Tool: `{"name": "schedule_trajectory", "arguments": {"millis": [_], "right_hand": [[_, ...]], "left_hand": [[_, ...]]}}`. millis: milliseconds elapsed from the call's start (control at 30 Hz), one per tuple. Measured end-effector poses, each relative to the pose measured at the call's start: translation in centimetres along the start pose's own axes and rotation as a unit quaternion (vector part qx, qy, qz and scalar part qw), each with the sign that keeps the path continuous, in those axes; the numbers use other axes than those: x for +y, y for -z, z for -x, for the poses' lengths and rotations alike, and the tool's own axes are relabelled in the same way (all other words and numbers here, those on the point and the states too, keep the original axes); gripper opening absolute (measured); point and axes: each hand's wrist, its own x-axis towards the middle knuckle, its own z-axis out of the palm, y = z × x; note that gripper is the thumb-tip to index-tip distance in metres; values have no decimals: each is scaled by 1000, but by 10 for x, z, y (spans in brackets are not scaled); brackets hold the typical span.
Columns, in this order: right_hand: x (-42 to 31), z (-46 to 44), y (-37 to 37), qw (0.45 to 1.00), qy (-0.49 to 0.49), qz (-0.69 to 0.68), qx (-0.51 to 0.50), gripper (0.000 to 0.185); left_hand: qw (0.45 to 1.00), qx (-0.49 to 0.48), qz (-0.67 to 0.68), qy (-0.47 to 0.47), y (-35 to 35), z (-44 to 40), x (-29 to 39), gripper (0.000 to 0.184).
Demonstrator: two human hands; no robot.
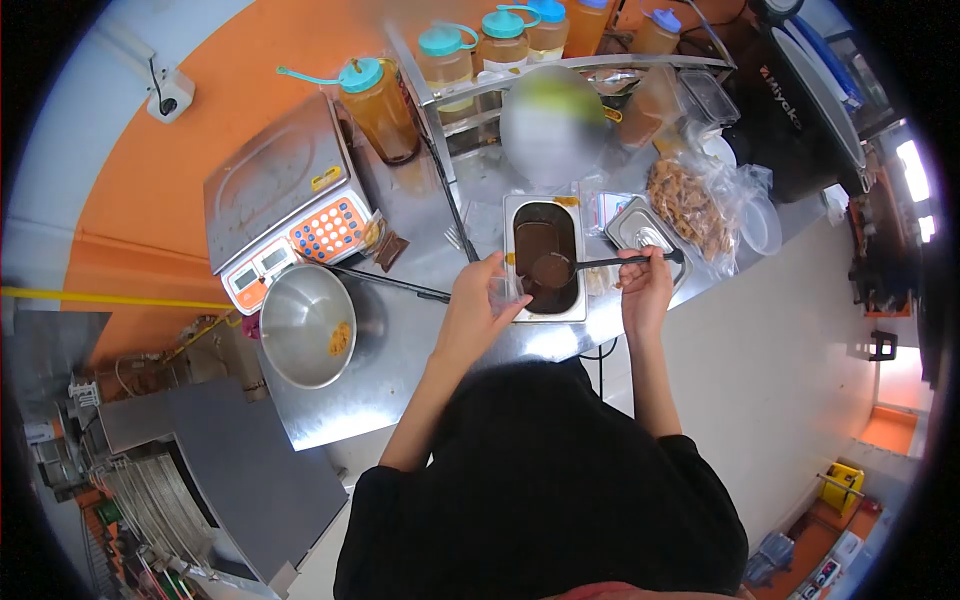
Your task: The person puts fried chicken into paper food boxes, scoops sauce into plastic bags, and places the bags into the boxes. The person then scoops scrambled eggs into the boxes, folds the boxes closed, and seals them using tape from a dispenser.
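A steel rectangular pan point(550, 317) holding dark brown sauce point(540, 226) stands near the table's front edge. In my right hand point(648, 292), closed on the handle, is a ladle point(612, 262) with a black handle. Its round bowl lies over the sauce, filled or coated with brown. My left hand point(472, 305) is at the pan's left rim, fingers curled around a small clear plastic cup point(507, 291). The cup's contents cannot be made out. Behind my right hand a steel pan lid point(632, 226) rests on the table.
Left are a steel mixing bowl point(305, 325) with orange-brown bits inside, black-handled tongs point(390, 284) and a digital scale point(290, 200). Squeeze bottles point(382, 110) stand behind. A bag of brown food pieces point(690, 205) and a black Miyako appliance point(790, 110) are on the right.
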Motion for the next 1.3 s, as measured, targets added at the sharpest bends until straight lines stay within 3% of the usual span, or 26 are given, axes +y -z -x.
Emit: {"name": "schedule_trajectory", "arguments": {"millis": [133,267,367,567,667,800,967,1100,1200,1267,1300], "right_hand": [[-23,3,-18,999,29,10,24,24],[-40,8,-32,997,66,24,-24,24],[-48,13,-46,994,90,37,-46,25],[-56,23,-61,964,188,77,-172,26],[-63,30,-68,930,264,106,-235,28],[-79,39,-74,878,338,137,-310,32],[-93,38,-75,721,501,227,-422,30],[-98,41,-80,666,515,249,-478,29],[-73,44,-71,825,391,125,-389,27],[-65,42,-66,902,324,74,-276,26],[-58,39,-63,929,302,50,-205,27]], "left_hand": [[1000,-20,13,14,-6,-6,-1,70],[999,17,11,-50,-14,-7,-6,75],[999,15,27,-29,-15,-11,-1,75],[989,86,75,-98,-24,-20,-3,73],[978,36,205,8,-15,-25,18,75],[981,37,190,-10,-10,-27,20,76],[981,49,180,-58,-12,-29,17,83],[963,38,259,-58,-14,-32,20,86],[966,72,231,-95,-19,-35,15,85],[975,93,183,-82,-25,-33,3,85],[966,108,227,-62,-22,-32,5,85]]}}
